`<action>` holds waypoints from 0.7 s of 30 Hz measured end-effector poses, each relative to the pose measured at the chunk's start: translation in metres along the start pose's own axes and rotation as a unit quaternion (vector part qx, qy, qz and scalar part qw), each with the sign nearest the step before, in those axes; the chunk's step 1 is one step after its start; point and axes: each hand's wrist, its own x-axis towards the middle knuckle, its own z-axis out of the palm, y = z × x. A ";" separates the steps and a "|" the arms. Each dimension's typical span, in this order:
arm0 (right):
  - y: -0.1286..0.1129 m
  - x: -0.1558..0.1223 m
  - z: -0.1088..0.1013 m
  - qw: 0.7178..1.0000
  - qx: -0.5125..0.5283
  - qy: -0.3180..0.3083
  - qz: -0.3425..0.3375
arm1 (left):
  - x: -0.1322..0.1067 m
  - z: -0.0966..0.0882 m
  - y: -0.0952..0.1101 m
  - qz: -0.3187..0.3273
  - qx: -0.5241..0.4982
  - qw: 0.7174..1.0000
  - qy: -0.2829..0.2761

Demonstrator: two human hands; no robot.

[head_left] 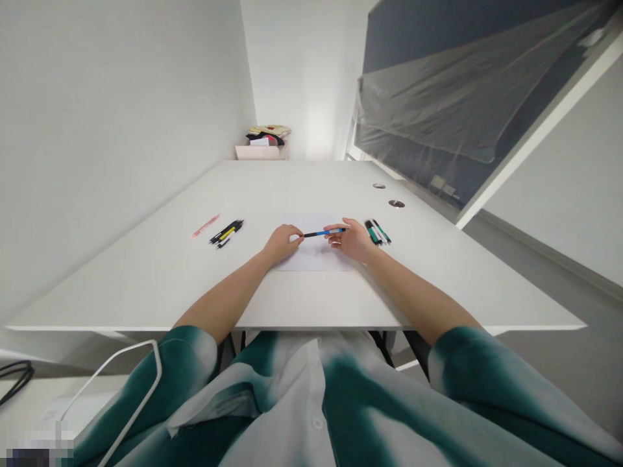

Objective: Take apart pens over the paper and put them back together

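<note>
A blue pen with a black tip (324, 232) is held level above a white sheet of paper (315, 259) on the white table (146, 272). My right hand (351, 240) pinches the pen's right end between thumb and fingers. My left hand (282, 241) is curled at the pen's black left end, fingertips touching or nearly touching it. Both forearms rest over the table's front edge.
Several black and yellow pens (226, 232) and a pink pen (205, 226) lie to the left. Green and black pens (377, 231) lie to the right. Two cable holes (396, 203) sit further back. A box with items (263, 146) stands at the far end.
</note>
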 end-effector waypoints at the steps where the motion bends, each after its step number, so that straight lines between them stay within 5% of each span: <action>1: 0.000 0.000 -0.001 1.000 -0.030 0.005 -0.001 | 0.000 -0.001 -0.002 -0.011 -0.017 1.000 -0.013; 9: 0.008 0.003 -0.002 0.956 -0.288 -0.044 -0.037 | -0.001 -0.003 -0.007 0.001 0.027 0.999 -0.038; 21: 0.015 0.003 0.014 0.890 -0.445 -0.059 -0.084 | -0.003 -0.002 -0.002 0.019 0.116 0.993 -0.013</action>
